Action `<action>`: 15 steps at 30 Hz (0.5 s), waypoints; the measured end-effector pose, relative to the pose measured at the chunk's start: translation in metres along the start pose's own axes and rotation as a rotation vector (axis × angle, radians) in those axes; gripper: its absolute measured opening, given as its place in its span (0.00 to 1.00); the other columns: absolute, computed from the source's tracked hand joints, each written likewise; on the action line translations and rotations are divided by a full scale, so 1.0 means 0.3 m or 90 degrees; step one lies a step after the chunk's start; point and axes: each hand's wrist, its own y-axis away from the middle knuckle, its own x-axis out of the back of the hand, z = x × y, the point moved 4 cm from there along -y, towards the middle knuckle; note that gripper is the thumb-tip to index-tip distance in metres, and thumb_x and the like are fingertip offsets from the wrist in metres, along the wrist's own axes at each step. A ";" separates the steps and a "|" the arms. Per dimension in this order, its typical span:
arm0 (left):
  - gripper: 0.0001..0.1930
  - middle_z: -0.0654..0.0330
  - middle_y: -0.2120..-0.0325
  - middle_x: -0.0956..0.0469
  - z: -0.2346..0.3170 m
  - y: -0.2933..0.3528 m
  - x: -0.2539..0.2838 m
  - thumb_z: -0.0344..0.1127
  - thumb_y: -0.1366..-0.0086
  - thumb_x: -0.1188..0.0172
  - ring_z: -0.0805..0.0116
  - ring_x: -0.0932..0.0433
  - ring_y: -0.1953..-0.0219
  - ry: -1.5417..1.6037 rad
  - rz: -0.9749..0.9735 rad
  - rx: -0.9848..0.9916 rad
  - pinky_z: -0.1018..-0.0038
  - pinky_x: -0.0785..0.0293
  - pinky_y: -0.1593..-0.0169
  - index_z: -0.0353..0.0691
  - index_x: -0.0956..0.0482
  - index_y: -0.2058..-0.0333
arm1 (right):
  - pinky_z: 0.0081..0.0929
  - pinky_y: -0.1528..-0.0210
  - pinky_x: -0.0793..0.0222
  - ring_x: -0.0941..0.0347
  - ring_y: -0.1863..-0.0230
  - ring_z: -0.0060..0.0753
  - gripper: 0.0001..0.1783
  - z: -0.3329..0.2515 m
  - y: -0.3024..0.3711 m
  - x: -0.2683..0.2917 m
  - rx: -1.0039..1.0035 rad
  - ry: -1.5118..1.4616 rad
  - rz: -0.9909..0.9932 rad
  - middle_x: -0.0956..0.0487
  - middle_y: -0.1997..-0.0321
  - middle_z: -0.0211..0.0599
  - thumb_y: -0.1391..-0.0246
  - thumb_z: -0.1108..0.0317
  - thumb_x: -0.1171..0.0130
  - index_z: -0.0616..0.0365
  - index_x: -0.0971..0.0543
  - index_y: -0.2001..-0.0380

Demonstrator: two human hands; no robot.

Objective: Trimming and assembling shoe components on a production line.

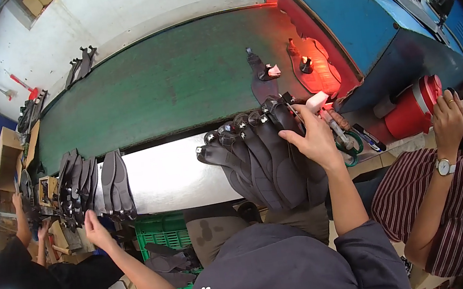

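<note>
Right hand (314, 139) touched the endmost dark piece (280, 116), right of centre, thumb and finger about its top; firmness of hold could not be told. Left hand (99, 233), lower left, appeared empty, fingers loosely bent, near the dark bundle (76, 175). Judged step: separating one piece; next move called for a secure pinch.

One wristwatch (444, 167), one crate (160, 225), one red bucket (406, 117)

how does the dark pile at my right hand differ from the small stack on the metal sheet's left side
The right pile fans wide; the left stack is narrower. The right pile shows white spots at its far ends; the left stack's far ends look plain. Both hold dark, overlapping pieces.
</note>
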 end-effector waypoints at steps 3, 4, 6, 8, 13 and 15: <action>0.21 0.62 0.56 0.21 0.292 0.244 -0.207 0.45 0.36 0.41 0.75 0.25 0.61 0.115 -0.225 0.184 0.80 0.33 0.62 0.39 0.23 0.50 | 0.36 0.52 0.31 0.24 0.55 0.47 0.29 -0.017 0.022 0.009 0.000 -0.042 0.032 0.23 0.56 0.47 0.55 0.63 0.34 0.61 0.28 0.50; 0.20 0.61 0.58 0.21 0.349 0.332 -0.287 0.46 0.36 0.42 0.76 0.26 0.64 0.198 -0.333 0.224 0.80 0.32 0.65 0.39 0.22 0.51 | 0.36 0.52 0.31 0.24 0.56 0.47 0.28 -0.033 0.031 0.020 0.061 -0.062 0.091 0.23 0.55 0.46 0.56 0.66 0.34 0.62 0.28 0.50; 0.22 0.54 0.58 0.21 0.511 0.517 -0.409 0.48 0.31 0.50 0.69 0.23 0.62 0.378 -0.613 0.317 0.78 0.31 0.67 0.34 0.25 0.50 | 0.36 0.54 0.30 0.25 0.57 0.48 0.29 -0.155 0.044 0.061 0.056 -0.073 0.066 0.24 0.56 0.44 0.59 0.73 0.34 0.59 0.27 0.50; 0.31 0.52 0.51 0.25 0.631 0.670 -0.509 0.58 0.30 0.60 0.64 0.24 0.58 0.510 -0.807 0.409 0.77 0.29 0.65 0.35 0.32 0.44 | 0.35 0.59 0.28 0.25 0.59 0.48 0.29 -0.244 0.074 0.058 0.149 -0.062 -0.008 0.26 0.58 0.42 0.60 0.74 0.34 0.56 0.27 0.50; 0.28 0.56 0.61 0.21 0.852 0.845 -0.649 0.58 0.31 0.56 0.65 0.22 0.61 0.642 -0.834 0.578 0.78 0.25 0.69 0.38 0.26 0.50 | 0.34 0.71 0.28 0.24 0.70 0.41 0.31 -0.326 0.190 -0.045 0.246 0.014 -0.117 0.29 0.60 0.38 0.60 0.73 0.32 0.48 0.27 0.48; 0.19 0.61 0.67 0.20 0.828 0.857 -0.654 0.51 0.32 0.50 0.71 0.21 0.65 0.472 -0.778 0.542 0.78 0.24 0.73 0.41 0.24 0.56 | 0.33 0.72 0.28 0.24 0.71 0.40 0.31 -0.332 0.210 -0.059 0.229 -0.040 -0.170 0.29 0.59 0.39 0.59 0.74 0.33 0.49 0.27 0.47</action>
